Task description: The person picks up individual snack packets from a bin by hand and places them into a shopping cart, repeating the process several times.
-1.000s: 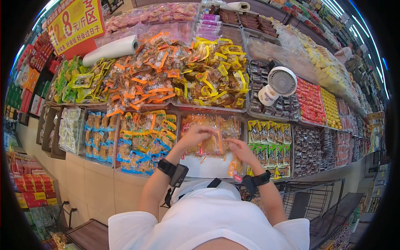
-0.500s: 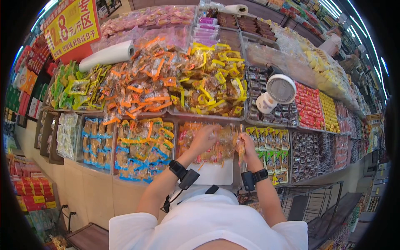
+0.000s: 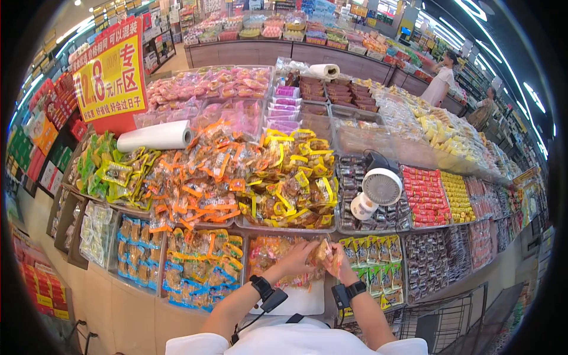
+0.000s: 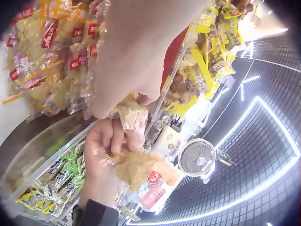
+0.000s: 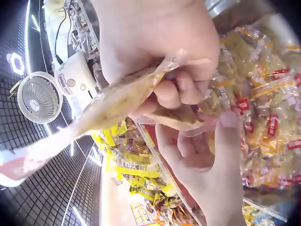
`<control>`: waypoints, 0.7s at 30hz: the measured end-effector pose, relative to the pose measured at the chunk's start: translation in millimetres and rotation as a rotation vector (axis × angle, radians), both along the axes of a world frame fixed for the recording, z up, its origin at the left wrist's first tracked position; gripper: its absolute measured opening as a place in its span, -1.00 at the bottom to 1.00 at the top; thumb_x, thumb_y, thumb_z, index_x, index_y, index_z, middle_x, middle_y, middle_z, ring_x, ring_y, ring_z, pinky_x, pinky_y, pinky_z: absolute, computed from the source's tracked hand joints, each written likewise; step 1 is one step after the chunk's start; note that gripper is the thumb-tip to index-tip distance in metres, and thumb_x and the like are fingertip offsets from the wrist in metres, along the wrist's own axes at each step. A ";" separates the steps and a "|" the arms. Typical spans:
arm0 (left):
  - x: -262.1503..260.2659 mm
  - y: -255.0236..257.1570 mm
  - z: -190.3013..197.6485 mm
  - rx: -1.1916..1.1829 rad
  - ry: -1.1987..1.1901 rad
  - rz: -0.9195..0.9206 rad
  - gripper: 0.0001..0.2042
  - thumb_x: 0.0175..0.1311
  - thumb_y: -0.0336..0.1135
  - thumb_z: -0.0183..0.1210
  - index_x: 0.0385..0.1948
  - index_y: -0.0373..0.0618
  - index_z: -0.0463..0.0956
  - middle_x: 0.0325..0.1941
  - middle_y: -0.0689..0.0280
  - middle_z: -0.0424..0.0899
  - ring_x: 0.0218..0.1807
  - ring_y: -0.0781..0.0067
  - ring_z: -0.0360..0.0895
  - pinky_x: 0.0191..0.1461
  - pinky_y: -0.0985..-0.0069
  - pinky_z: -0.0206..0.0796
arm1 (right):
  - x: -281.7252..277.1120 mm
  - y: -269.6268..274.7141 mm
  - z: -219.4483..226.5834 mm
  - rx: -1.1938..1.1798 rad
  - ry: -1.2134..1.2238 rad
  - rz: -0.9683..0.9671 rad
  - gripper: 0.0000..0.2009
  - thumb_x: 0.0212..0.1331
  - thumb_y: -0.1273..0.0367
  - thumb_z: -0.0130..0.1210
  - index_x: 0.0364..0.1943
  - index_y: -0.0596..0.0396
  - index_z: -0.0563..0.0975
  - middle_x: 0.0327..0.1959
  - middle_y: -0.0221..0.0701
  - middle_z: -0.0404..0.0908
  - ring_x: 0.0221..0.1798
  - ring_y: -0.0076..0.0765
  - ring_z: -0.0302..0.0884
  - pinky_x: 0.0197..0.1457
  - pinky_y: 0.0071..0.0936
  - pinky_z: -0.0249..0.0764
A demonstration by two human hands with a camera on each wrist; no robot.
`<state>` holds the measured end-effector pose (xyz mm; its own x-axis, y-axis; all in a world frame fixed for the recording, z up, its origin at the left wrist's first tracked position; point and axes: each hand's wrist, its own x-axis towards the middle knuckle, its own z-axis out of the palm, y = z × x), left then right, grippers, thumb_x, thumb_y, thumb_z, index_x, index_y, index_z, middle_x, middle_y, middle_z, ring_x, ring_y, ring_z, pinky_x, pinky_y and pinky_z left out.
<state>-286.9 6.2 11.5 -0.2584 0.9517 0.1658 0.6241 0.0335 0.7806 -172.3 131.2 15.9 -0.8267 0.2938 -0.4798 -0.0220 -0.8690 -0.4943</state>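
Note:
In the head view, my left hand (image 3: 297, 258) and right hand (image 3: 341, 268) are close together above a tray of clear-wrapped snack packets (image 3: 263, 251). My right hand grips a flat tan snack packet (image 5: 113, 106), whose red-and-white end sticks out past the fingers. In the left wrist view, that packet (image 4: 136, 172) hangs below the curled right fingers (image 4: 115, 134). A second small snack packet (image 4: 134, 115) shows between the hands. My left hand (image 5: 204, 181) holds this one between its thumb and bent fingers, touching close to the right hand.
A white fan (image 3: 380, 188) stands on dark packets to the right. Behind the tray are heaps of orange-trimmed packets (image 3: 201, 177) and yellow-trimmed packets (image 3: 290, 183). Green and yellow packets (image 3: 376, 266) lie right of the tray. A wire cart (image 3: 432, 319) stands at the lower right.
The left hand has moved right from the tray to the right hand, with a packet now between them. The right hand keeps its packet. The head view has tilted up.

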 end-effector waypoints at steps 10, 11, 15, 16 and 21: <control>-6.4 3.6 -18.0 -0.085 0.555 0.065 -0.45 -0.22 -0.21 0.12 -0.05 0.05 0.21 -0.01 0.17 0.22 0.08 0.13 0.08 0.03 0.22 0.01 | 30.0 -5.7 15.7 0.382 -0.232 -0.170 -0.68 0.08 0.19 -0.14 -0.15 0.06 0.32 -0.33 -0.44 0.39 -0.33 -0.45 0.38 -0.28 -0.50 0.36; -5.8 4.2 -18.8 -0.078 0.563 0.066 -0.45 -0.22 -0.21 0.12 -0.05 0.05 0.21 -0.01 0.17 0.22 0.08 0.13 0.08 0.03 0.22 0.01 | 30.9 -8.3 17.6 0.397 -0.254 -0.212 -0.69 0.07 0.19 -0.13 -0.16 0.06 0.33 -0.35 -0.45 0.38 -0.34 -0.47 0.37 -0.29 -0.50 0.35; -4.3 0.5 -19.3 -0.083 0.642 0.087 -0.41 -0.20 -0.14 0.11 -0.01 0.02 0.16 0.05 0.15 0.14 0.07 0.09 0.08 0.04 0.20 0.00 | 34.6 -8.8 -1.6 0.457 -0.331 -0.265 -0.73 0.06 0.20 -0.10 -0.25 0.06 0.37 -0.44 -0.48 0.35 -0.40 -0.52 0.34 -0.38 -0.52 0.34; -2.1 -1.7 -18.6 -0.083 0.627 0.105 -0.40 -0.20 -0.09 0.10 0.00 0.00 0.15 0.04 0.15 0.15 0.07 0.08 0.08 0.04 0.20 0.00 | 35.1 -9.0 -6.8 0.459 -0.327 -0.265 -0.73 0.06 0.20 -0.10 -0.25 0.06 0.37 -0.44 -0.48 0.35 -0.40 -0.52 0.34 -0.38 -0.52 0.34; 0.3 -5.6 -16.3 -0.079 0.657 0.119 -0.33 -0.20 0.06 0.07 0.01 -0.06 0.13 0.01 0.14 0.18 0.06 0.07 0.09 0.04 0.21 -0.01 | 35.6 -9.3 -10.3 0.471 -0.388 -0.259 -0.76 0.05 0.19 -0.08 -0.37 0.05 0.43 -0.54 -0.49 0.34 -0.46 -0.53 0.33 -0.41 -0.54 0.33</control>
